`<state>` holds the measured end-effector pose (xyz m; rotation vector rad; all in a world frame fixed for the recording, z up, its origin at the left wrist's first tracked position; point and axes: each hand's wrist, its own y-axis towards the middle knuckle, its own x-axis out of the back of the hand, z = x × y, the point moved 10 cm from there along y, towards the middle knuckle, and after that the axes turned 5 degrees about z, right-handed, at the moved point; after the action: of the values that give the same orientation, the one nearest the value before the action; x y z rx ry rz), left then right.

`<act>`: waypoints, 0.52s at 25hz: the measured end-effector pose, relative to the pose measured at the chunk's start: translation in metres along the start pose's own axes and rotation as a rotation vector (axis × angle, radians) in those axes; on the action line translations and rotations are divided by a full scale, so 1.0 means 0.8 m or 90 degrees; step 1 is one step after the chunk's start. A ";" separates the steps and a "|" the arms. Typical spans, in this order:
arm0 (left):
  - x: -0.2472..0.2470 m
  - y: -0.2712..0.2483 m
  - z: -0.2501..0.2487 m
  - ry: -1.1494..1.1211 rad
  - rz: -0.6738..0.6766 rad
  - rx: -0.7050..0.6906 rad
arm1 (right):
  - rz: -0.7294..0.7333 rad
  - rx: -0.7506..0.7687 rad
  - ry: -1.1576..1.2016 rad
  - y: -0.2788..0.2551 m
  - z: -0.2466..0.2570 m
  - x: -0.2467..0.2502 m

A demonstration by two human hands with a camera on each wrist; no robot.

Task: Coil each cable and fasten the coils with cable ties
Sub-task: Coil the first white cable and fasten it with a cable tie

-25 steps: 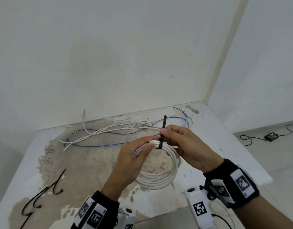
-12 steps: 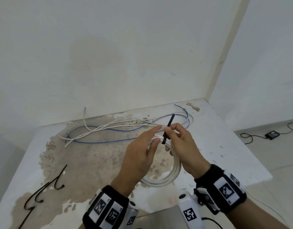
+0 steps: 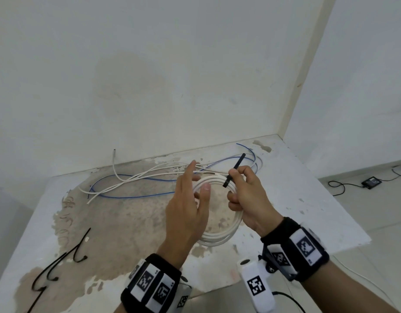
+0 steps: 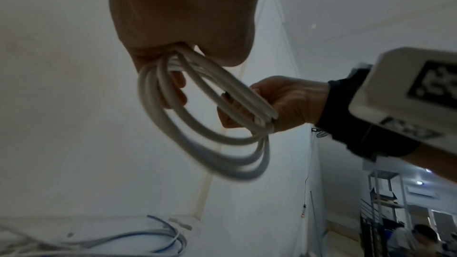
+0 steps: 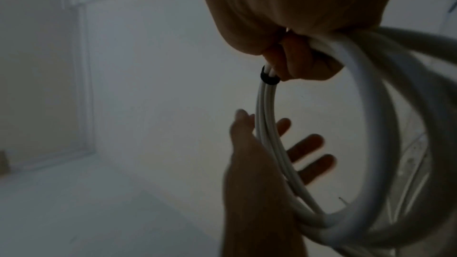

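Closest to the person, the left hand (image 3: pixel 186 213) is held up with its fingers (image 5: pixel 306 144) spread and straight, its grip open, lying against the near side of the white cable coil (image 3: pixel 219 238). Just past it the right hand (image 3: pixel 249 199) has its grip closed on the coil's far side, fingers curled round the strands and thumb by the black cable tie (image 3: pixel 234 170) (its free tail sticks up and away from the knuckles). The tie's band circles the bundled strands right at those fingers. The coil hangs above the stained tabletop (image 3: pixel 326 213), not resting on it. Off to the near left lie spare black cable ties (image 3: pixel 59 265). Farther back, loose white cables (image 3: pixel 136 177) and a blue cable (image 3: pixel 136 196) sprawl near the wall.
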<state>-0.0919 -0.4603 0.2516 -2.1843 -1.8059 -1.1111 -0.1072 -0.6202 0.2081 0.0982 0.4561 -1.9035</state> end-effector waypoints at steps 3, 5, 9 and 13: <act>-0.003 0.021 -0.025 0.022 0.047 -0.032 | 0.043 0.042 -0.049 -0.008 0.003 -0.012; -0.020 0.039 -0.019 0.003 0.138 0.013 | 0.065 0.060 -0.068 -0.012 0.006 -0.018; -0.037 0.042 -0.008 -0.195 0.250 0.113 | 0.088 0.077 -0.087 -0.020 0.016 -0.020; -0.042 0.032 -0.009 -0.280 0.289 0.193 | 0.071 0.080 -0.088 -0.019 0.015 -0.017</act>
<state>-0.0733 -0.4988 0.2464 -2.5819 -1.3604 -0.2623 -0.1143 -0.6077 0.2273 0.0726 0.2327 -1.8139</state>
